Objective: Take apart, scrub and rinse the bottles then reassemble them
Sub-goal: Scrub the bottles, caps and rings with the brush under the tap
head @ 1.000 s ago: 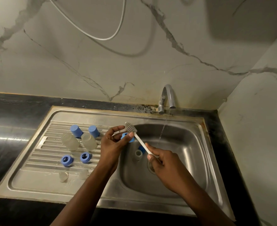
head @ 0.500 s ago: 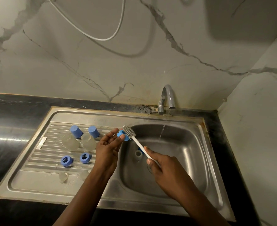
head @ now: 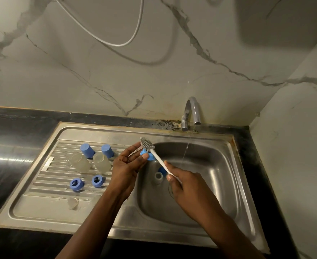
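My left hand [head: 129, 165] pinches a blue bottle ring [head: 148, 155] over the left edge of the sink basin [head: 215, 184]. My right hand [head: 187, 189] grips the white handle of a bottle brush [head: 147, 143]; its grey bristle head lies against the ring. On the drainboard [head: 41, 202] stand two clear bottle bodies [head: 80, 163] [head: 102, 162], two blue caps [head: 87, 150] [head: 107, 150], two blue rings [head: 76, 184] [head: 97, 181] and a clear teat [head: 72, 203]. In the basin lie a clear bottle [head: 158, 177] and a blue part [head: 162, 170].
The tap [head: 191, 113] at the back of the sink runs a thin stream of water into the basin. A black counter [head: 8, 146] surrounds the sink. A marble wall rises behind and on the right, with a white hose [head: 114, 43] hanging across it.
The brush head has slid back and forth over the blue ring, which my left hand has kept at the basin's left edge. My right hand shifted slightly with the handle.
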Demonstrator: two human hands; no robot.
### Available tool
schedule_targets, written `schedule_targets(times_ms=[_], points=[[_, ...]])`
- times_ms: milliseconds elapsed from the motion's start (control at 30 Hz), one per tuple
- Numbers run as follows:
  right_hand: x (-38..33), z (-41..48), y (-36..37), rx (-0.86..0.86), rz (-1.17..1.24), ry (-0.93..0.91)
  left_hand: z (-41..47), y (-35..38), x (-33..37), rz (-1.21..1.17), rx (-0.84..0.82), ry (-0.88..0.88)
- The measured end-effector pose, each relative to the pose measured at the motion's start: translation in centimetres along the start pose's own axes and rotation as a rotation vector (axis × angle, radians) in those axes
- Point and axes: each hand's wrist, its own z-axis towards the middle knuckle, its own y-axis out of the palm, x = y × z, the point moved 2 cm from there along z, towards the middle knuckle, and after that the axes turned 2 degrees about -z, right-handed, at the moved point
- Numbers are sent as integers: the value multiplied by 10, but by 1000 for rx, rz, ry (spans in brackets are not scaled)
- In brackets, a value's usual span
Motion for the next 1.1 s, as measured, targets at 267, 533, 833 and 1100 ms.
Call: schedule_targets(times_ms=[267, 533, 833, 1100], points=[[6, -11, -25, -77, -67, -49, 3, -12, 7, 57, 26, 37], [8, -12, -28, -68, -173, -40, 2, -6, 9, 260, -118, 28], [7, 3, -18, 42, 69, -20, 0, 2, 11, 11, -73, -36], [14, -10, -4, -45, 213, 38, 0, -5, -8, -425, 77, -198]])
